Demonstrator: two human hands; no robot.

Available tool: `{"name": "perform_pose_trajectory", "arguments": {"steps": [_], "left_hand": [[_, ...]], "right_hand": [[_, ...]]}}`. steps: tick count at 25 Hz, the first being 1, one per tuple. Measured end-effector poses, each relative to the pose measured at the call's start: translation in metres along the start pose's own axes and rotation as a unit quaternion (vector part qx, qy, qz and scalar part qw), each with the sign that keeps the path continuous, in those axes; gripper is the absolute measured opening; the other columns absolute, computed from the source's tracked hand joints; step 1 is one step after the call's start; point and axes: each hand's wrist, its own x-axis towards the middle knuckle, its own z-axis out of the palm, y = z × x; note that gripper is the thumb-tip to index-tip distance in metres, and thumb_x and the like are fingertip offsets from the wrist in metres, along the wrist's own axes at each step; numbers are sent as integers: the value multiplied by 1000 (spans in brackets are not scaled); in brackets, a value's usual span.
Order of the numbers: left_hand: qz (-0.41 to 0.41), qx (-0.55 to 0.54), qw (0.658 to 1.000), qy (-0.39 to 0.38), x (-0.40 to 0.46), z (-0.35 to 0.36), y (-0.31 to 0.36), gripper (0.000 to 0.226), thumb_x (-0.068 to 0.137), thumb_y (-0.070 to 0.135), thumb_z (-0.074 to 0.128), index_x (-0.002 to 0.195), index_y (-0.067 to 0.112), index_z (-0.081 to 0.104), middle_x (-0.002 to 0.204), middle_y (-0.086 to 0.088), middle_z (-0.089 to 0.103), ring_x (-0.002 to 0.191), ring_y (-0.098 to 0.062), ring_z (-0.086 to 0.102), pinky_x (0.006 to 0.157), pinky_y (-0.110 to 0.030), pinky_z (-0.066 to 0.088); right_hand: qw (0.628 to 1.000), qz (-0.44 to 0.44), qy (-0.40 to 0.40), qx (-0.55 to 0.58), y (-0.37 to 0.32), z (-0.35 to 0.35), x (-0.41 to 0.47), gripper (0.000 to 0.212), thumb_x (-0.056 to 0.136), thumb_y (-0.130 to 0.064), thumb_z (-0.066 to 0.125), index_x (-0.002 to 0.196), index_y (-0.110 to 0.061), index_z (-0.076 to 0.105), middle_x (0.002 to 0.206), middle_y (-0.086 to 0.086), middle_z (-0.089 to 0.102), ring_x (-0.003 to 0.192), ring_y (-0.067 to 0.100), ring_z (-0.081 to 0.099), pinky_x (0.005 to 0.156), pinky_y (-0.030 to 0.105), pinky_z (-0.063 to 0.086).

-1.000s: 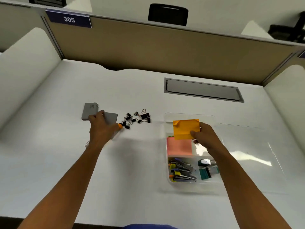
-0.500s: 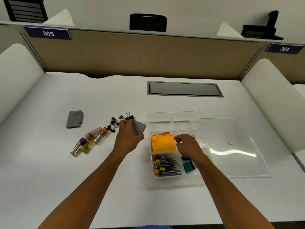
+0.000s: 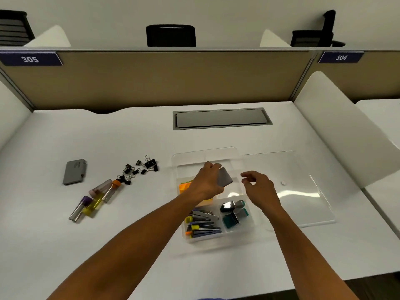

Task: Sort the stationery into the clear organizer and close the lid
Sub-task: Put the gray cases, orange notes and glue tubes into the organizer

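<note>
The clear organizer (image 3: 216, 153) sits mid-table with its lid (image 3: 303, 191) lying flat to its right. My left hand (image 3: 206, 182) hovers over the organizer's middle, shut on a small grey case (image 3: 225, 179). My right hand (image 3: 258, 189) floats just right of it, fingers apart and holding nothing. Orange sticky notes (image 3: 184, 187) peek out under my left hand. Several staple strips (image 3: 203, 226) fill the front-left compartment; green and metal clips (image 3: 233, 211) fill the front-right. Left of the organizer lie a second grey case (image 3: 74, 172), black binder clips (image 3: 140, 168) and several clear tubes (image 3: 95, 198).
A grey cable hatch (image 3: 221, 118) is set into the table behind the organizer. Beige partition panels (image 3: 168, 79) close off the back, and white side dividers (image 3: 337, 131) flank the desk. The table's front edge runs below my forearms.
My left hand carried the grey case rightward from beside the binder clips to above the organizer. My right hand let go of the orange notes, now in the organizer, and drew back to the right.
</note>
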Motion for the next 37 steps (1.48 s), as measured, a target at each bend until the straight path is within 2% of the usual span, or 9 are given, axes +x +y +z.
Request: {"name": "perform_pose_trajectory", "arguments": {"steps": [5,10,14,19,22,26,28,32,37], "left_hand": [[33,51,997,-52,32,30,28,65,72,25,80,126,11,48,122,-10,44,104,-29,55,82,-36,50],[21,65,994,-89,47,47,30,64,72,31,81,124,9,52,120,-11,48,103,-28,55,80,-34,46],[34,98,989,-106,55,51,32,53,76,28,78,120,9,58,117,-12,53,106,-29,55,85,-37,47],[15,93,989,-110,48,55,25,47,87,11,65,132,6,53,134,-15,51,123,-31,49,100,-37,42],[4,37,998,-53,36,44,23,47,91,16,62,136,14,50,138,-9,52,127,-25,48,104,-35,39],[20,-58,994,87,3,20,9,34,93,19,59,127,15,58,125,-3,61,113,-17,57,98,-32,46],[12,-80,983,167,-19,5,-7,29,93,18,59,123,15,61,120,-2,63,106,-14,59,92,-28,49],[-42,-117,946,299,-68,-23,-59,23,93,13,58,115,14,64,112,0,64,95,-9,62,85,-27,53],[-146,-127,910,368,-129,-46,-133,19,91,13,59,109,18,65,104,6,65,89,-6,62,79,-26,55]], "right_hand": [[999,8,37,21,14,-23,7,20,96,-22,57,113,-29,65,115,-5,65,96,7,56,86,25,44],[999,2,29,33,22,-39,16,19,96,-25,58,112,-31,65,105,-12,64,83,2,59,76,20,43],[999,-10,2,43,19,-39,23,21,96,-26,58,115,-29,65,106,-12,64,86,5,61,77,21,45],[997,-44,-28,59,7,-37,32,20,95,-27,59,113,-30,66,103,-14,65,84,1,62,70,14,43],[994,-68,-45,67,-3,-30,37,21,95,-27,60,115,-28,67,106,-10,65,88,6,63,76,18,46],[987,-114,-83,74,-27,-7,38,21,95,-26,61,116,-26,67,105,-7,67,89,9,63,80,24,51],[980,-140,-118,76,-43,10,36,20,95,-26,61,114,-28,67,104,-8,68,89,8,64,79,23,52],[961,-192,-187,65,-82,49,27,17,94,-29,62,109,-34,67,97,-16,67,78,0,64,65,14,46],[941,-228,-243,53,-129,104,10,16,92,-29,61,105,-36,68,92,-22,66,72,-6,62,61,17,46]]}}
